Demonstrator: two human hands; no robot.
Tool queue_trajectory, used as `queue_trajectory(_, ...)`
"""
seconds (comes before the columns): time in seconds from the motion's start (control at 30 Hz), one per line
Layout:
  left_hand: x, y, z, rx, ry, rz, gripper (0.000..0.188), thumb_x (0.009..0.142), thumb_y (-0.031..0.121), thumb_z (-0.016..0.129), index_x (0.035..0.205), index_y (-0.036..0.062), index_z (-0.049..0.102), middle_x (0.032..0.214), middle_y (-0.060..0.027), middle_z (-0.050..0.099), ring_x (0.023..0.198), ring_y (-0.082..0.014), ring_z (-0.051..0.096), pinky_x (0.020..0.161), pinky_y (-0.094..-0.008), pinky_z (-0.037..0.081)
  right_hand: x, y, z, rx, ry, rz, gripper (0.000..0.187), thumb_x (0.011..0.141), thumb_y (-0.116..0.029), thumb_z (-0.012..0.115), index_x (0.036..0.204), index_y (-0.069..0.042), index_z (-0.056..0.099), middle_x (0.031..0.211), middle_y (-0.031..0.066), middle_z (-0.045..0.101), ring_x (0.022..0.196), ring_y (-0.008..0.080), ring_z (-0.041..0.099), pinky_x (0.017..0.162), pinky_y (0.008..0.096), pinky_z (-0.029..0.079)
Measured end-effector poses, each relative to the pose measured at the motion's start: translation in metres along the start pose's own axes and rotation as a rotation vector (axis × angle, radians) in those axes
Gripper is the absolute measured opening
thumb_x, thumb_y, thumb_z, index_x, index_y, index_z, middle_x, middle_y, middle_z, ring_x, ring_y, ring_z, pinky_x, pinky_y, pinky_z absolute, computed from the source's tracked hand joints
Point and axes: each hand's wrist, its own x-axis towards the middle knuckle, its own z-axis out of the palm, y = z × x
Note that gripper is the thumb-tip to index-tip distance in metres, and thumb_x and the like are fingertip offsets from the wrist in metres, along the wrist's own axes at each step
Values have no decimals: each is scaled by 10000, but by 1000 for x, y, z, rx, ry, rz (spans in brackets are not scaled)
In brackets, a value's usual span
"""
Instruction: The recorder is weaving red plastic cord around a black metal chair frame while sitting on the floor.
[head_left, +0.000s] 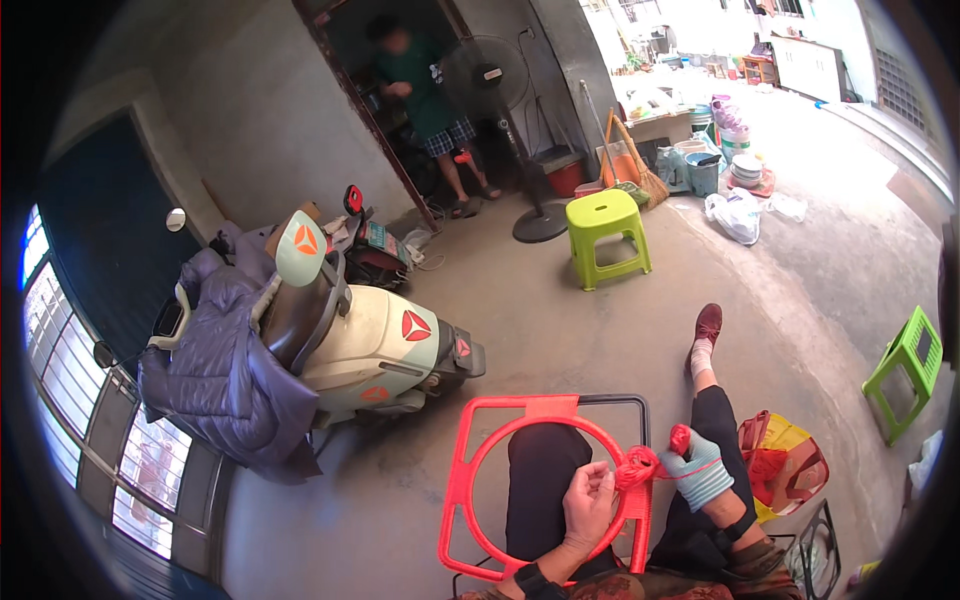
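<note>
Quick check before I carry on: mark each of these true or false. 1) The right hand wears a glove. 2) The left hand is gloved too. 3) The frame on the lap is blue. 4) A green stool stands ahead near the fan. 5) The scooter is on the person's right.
1) True: the right hand wears a light blue-grey glove and grips a red cord bundle.
2) False: the left hand is bare, touching the red cord at the ring.
3) False: the frame is red, with a round ring inside it.
4) True: a green stool stands by the standing fan.
5) False: the scooter is parked on the person's left, with a purple jacket draped over it.
</note>
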Motion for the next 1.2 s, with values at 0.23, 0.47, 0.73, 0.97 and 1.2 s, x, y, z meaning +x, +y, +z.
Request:
queue_trajectory(0.23,2,-19,-3,-325,-179,-397,285,1007,308,493,1083,43,568,923,-38,630,819,-110,617,689,-254,516,-2,-8,-34,-614,-544,-11,253,911,-280,564,930,-28,587,829,217,648,794,412,629,729,435,497)
queue_trajectory(0.47,3,-41,-6,-235,-74,-245,208,997,203,530,1062,10,574,917,-27,632,821,-88,612,724,-224,500,35,91,-98,-893,347,16,121,899,-175,586,844,-68,575,750,203,638,701,339,638,666,411,509)
queue_trajectory(0.73,5,-18,3,-391,-207,-359,215,987,185,555,1079,-9,569,923,-39,661,800,-63,621,730,-220,507,43,160,-169,924,774,273,157,889,-203,653,809,-126,542,665,16,557,605,138,548,572,304,472)
queue_trajectory(0.97,6,-21,2,-385,-160,-365,243,980,215,576,1069,-11,573,917,-49,667,791,-73,628,728,-226,515,12,43,-24,572,-323,397,503,940,-432,566,1245,-33,550,1068,160,668,554,177,608,552,307,525)
queue_trajectory(1.2,5,-20,3,-366,-129,-357,249,979,220,578,1056,-16,574,915,-57,670,783,-79,629,733,-236,522,6,61,-24,348,-880,513,399,970,-388,532,889,-11,634,732,94,667,592,182,638,590,307,539)
